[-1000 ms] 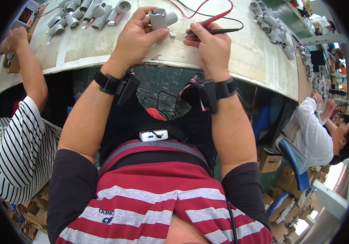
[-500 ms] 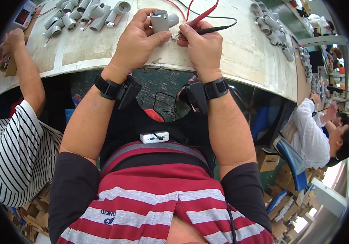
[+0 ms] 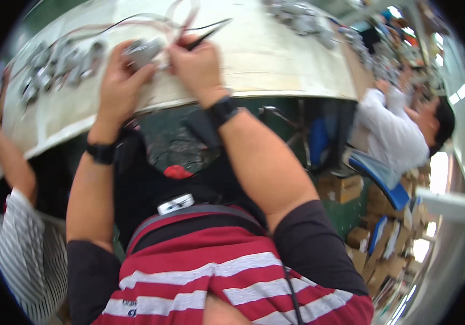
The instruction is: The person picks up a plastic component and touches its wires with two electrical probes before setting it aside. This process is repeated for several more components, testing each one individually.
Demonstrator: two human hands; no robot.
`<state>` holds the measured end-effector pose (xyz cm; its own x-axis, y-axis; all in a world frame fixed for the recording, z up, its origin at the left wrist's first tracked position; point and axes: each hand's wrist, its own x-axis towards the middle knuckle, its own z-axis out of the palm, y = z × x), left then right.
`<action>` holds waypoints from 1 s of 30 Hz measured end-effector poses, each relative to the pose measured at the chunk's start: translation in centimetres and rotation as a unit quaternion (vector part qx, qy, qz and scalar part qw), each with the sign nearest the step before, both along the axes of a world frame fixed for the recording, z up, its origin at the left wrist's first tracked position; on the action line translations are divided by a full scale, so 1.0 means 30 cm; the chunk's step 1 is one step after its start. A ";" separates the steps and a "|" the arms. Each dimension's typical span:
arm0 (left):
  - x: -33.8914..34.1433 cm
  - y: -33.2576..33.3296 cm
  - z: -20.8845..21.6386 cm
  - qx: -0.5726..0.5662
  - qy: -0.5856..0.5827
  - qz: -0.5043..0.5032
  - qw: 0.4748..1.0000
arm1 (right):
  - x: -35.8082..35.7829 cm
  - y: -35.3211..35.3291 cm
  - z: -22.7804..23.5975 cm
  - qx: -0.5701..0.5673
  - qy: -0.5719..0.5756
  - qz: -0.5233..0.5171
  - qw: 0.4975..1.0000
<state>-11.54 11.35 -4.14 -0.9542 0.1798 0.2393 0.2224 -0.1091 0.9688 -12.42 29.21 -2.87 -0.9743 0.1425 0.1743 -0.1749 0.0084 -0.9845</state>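
My left hand (image 3: 120, 84) is closed around a grey plastic pipe fitting (image 3: 144, 52) with a side branch, over the table near its front edge. Close on its right, my right hand (image 3: 197, 69) pinches a pair of test probes. The black probe (image 3: 206, 36) sticks out past the fingers, and the red lead (image 3: 193, 15) is smeared by motion. Between the two hands lies a small pale piece (image 3: 163, 60), too blurred to make out. The probe tips are hidden at my right fingertips.
Several grey fittings (image 3: 67, 62) lie in a group on the left of the pale table (image 3: 276, 70), and another group (image 3: 303, 19) sits at the far right. One person in stripes (image 3: 18, 249) is at the left; another in white (image 3: 392, 127) sits at the right, near cardboard boxes (image 3: 343, 187).
The whole view has swung, so both hands and the table things appear further left. The fitting and probes remain in my hands, and the fitting looks more tilted.
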 end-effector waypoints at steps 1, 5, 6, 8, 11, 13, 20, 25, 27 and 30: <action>0.003 -0.005 -0.009 -0.015 -0.011 0.002 1.000 | -0.018 -0.004 -0.035 0.013 0.024 -0.021 0.999; 0.012 -0.003 -0.005 0.020 -0.013 -0.020 1.000 | -0.006 -0.005 -0.021 0.013 0.018 -0.043 0.999; 0.010 0.001 -0.004 0.026 -0.005 -0.033 0.999 | 0.004 0.005 -0.007 0.019 0.026 -0.056 0.998; 0.004 0.000 -0.012 0.013 0.010 -0.031 0.999 | 0.019 0.011 0.011 0.013 0.022 -0.059 0.998; 0.019 0.008 -0.012 0.011 0.015 -0.035 0.999 | 0.035 0.013 0.008 0.015 0.027 -0.068 0.997; 0.020 -0.004 0.003 0.013 0.008 -0.035 0.999 | 0.028 0.001 0.016 0.018 0.037 -0.072 0.997; 0.003 0.017 -0.004 0.009 0.019 -0.035 0.999 | 0.017 0.029 0.022 0.042 0.017 -0.068 0.997; 0.019 -0.064 -0.006 -0.018 0.021 0.010 1.000 | -0.048 -0.088 -0.060 0.001 0.076 -0.050 0.996; 0.047 0.037 0.003 -0.241 0.019 0.069 0.968 | -0.063 0.040 -0.164 0.164 0.212 -0.058 0.962; 0.019 0.105 0.006 0.012 0.017 0.013 1.000 | 0.041 0.074 0.045 0.039 -0.087 -0.020 0.995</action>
